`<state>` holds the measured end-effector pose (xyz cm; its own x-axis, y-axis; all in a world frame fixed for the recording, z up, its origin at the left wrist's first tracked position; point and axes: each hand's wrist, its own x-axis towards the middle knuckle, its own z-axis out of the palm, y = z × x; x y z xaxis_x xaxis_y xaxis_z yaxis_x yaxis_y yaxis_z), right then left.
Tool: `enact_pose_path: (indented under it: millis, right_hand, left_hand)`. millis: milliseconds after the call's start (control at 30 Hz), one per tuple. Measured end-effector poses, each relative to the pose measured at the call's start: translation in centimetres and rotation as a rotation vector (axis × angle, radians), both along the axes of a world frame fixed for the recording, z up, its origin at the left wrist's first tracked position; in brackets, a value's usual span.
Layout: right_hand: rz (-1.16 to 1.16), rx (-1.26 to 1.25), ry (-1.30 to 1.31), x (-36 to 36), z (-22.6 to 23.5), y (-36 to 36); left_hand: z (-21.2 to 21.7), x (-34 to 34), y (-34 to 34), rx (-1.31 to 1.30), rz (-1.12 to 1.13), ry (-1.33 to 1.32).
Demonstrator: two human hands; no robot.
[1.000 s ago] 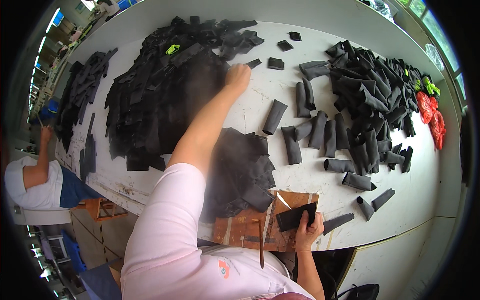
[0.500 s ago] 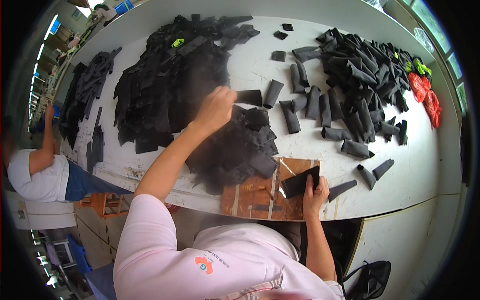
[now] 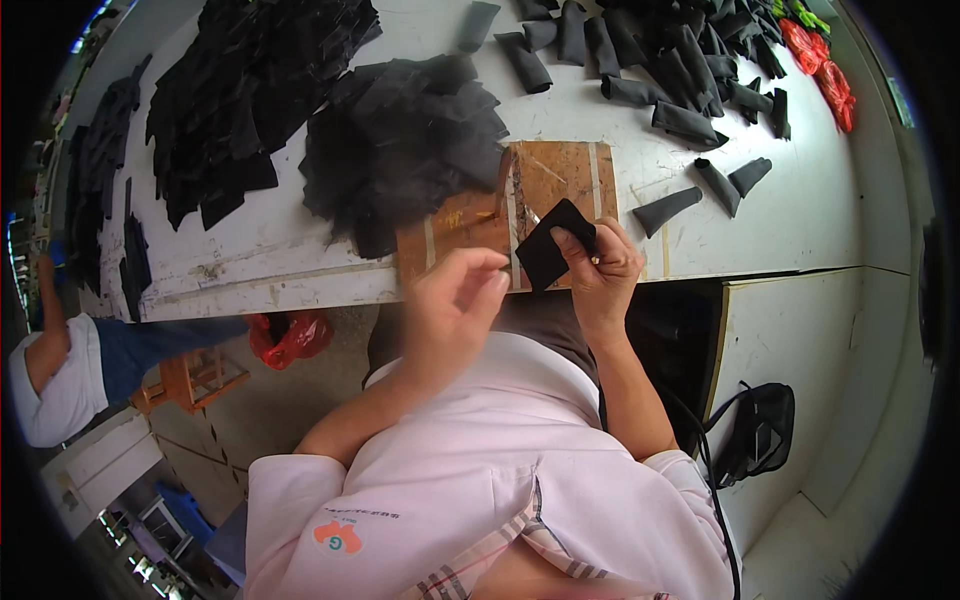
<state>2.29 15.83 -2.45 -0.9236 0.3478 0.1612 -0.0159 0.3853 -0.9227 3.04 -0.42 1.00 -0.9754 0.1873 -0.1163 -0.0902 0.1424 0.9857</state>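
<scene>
My right hand pinches a small flat black fabric piece between thumb and fingers, above the front edge of a brown wooden board. A tiny shiny bit shows at its fingers, too small to name. My left hand is just left of the fabric, partly blurred, its fingers loosely curled and apart from the thumb, with nothing visible in them. Beyond it lies a heap of flat black fabric pieces, overlapping the board's left side. Black fabric tubes lie to the right of the board.
A larger black fabric pile covers the table's left part. More black tubes and red plastic bags lie at the far right. Below the table are another red bag and a black bag. A person is at the left.
My left hand has come back from beside a black tube on the table toward my right hand. The right hand still holds the fabric, now turned and nearer. The view has tilted down.
</scene>
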Motion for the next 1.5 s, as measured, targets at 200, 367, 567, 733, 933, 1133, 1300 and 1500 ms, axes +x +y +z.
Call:
enact_pose_path:
  millis: [200, 367, 567, 733, 933, 1133, 1300, 1500]
  right_hand:
    - [0.023, 0.228, 0.148, 2.0, 0.3, -0.6]
    - [0.122, 0.525, 0.346, 2.2, 0.0, -0.3]
    - [0.177, 0.823, 0.456, 2.3, 0.0, -0.1]
    - [0.429, 0.324, 0.096, 2.5, 1.3, -0.2]
    - [0.290, 0.158, 0.045, 2.1, 1.8, -0.9]
    - [0.271, 0.543, 0.163, 1.2, 0.3, -2.3]
    - [0.366, -0.577, -0.174, 0.6, 0.8, -1.5]
    - [0.431, -1.368, -0.512, 0.9, 1.3, -2.5]
  left_hand:
    - [0.9, -1.0, 2.1, 0.256, -0.037, -0.312]
    - [0.1, -1.2, 2.3, 0.263, -0.025, -0.456]
    - [-1.0, -1.6, 2.3, 0.253, 0.043, -0.515]
    - [-2.7, -1.6, 2.1, 0.100, 0.068, -0.102]
    - [-1.5, -0.8, 2.8, -0.139, 0.051, 0.250]
    - [-2.4, -1.1, 2.4, -0.071, 0.215, 0.232]
    - [-1.4, -2.6, -0.8, 0.898, -0.034, -0.611]
    - [-1.8, -2.0, 1.1, 0.322, 0.096, -0.233]
